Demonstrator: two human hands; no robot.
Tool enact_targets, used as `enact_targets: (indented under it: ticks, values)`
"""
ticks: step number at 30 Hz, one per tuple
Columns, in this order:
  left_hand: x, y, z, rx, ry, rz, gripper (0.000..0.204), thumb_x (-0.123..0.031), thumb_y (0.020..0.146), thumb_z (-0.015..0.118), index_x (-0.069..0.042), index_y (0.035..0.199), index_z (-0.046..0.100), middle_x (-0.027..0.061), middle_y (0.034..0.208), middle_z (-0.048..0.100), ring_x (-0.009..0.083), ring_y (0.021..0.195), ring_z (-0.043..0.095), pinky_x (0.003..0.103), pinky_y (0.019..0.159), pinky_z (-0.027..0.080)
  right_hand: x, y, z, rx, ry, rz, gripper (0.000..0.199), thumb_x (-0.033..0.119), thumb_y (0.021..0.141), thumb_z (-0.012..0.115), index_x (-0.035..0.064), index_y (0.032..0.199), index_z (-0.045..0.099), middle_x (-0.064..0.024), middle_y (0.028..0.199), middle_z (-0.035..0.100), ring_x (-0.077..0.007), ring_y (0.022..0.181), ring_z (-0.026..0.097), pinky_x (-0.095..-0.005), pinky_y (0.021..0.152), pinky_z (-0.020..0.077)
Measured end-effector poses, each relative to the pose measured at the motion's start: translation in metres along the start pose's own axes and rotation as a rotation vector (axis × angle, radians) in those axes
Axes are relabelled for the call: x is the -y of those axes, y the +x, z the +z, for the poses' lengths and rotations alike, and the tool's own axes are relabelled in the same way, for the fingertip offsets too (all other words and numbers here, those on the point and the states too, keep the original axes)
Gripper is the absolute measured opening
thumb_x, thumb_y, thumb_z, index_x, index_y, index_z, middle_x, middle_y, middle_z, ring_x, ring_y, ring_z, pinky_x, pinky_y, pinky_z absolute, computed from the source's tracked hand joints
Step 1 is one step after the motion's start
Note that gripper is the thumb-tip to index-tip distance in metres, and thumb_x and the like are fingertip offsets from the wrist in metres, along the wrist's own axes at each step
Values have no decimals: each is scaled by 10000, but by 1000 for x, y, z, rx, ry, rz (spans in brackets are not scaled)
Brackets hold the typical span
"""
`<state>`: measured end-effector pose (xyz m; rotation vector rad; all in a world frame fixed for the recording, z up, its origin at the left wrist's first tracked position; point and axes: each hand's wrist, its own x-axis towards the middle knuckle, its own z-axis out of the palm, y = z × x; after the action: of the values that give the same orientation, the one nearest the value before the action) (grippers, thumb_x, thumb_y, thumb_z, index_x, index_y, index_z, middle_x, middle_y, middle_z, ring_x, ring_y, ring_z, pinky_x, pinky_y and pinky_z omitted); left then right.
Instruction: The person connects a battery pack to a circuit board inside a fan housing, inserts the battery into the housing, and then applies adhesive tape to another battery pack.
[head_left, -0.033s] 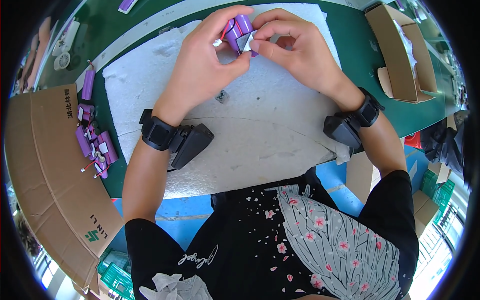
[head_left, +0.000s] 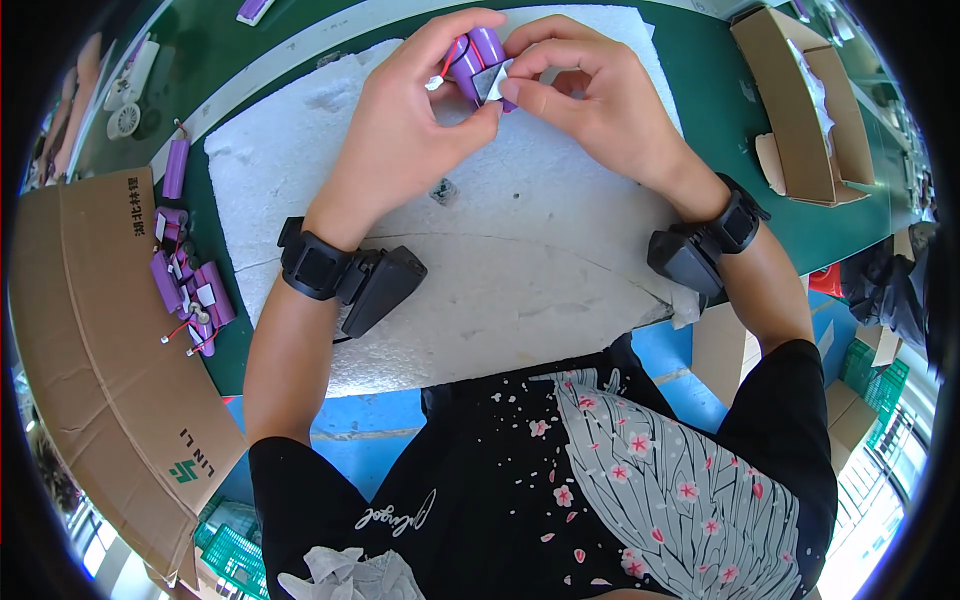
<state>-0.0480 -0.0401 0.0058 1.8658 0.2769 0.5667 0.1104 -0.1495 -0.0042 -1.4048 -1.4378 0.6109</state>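
Observation:
Over the far part of a white foam sheet [head_left: 520, 300], my left hand [head_left: 390, 140] grips a purple battery pack [head_left: 487, 44] between thumb and fingers. Red and black wires curl from the pack to a small white connector [head_left: 434, 83] beside my left palm. On the pack's near side sits a small square grey pad [head_left: 483, 82]. My right hand [head_left: 610, 105] pinches a white film [head_left: 498, 80] at the pad's edge, thumb against index finger. The film looks folded back across part of the pad. Both hands partly cover the pack.
Several purple battery packs [head_left: 190, 280] with wires lie heaped left of the foam, beside a large cardboard box [head_left: 90, 330]. Another purple battery [head_left: 176, 168] lies beyond them. An open cardboard box [head_left: 800, 110] stands at the right on the green table [head_left: 705, 90].

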Motion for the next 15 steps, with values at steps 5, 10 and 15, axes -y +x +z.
enact_targets:
  ticks: [5,10,15]
  values:
    - [-13,1,-1,31,-174,-98,562,101,753,560,-44,1284,445,64,1171,519,136,1049,531,281,907,443,-22,17,-4,3,8,-723,84,32,797,645,-3,873,631,-73,957,561,-127,753,566,-233,610,447]
    - [-19,4,-4,77,-256,-215,562,98,786,562,-28,1305,386,62,1186,467,140,1096,481,271,933,399,-22,13,-5,-18,-31,-699,76,15,786,645,-7,857,627,-79,967,552,-132,741,548,-221,614,439]
    - [37,38,2,310,-573,850,556,91,788,574,-32,1299,391,56,1177,469,132,1100,477,258,929,398,-16,16,-3,-14,-32,-692,76,15,782,649,-6,852,627,-84,962,554,-134,740,553,-224,611,442]
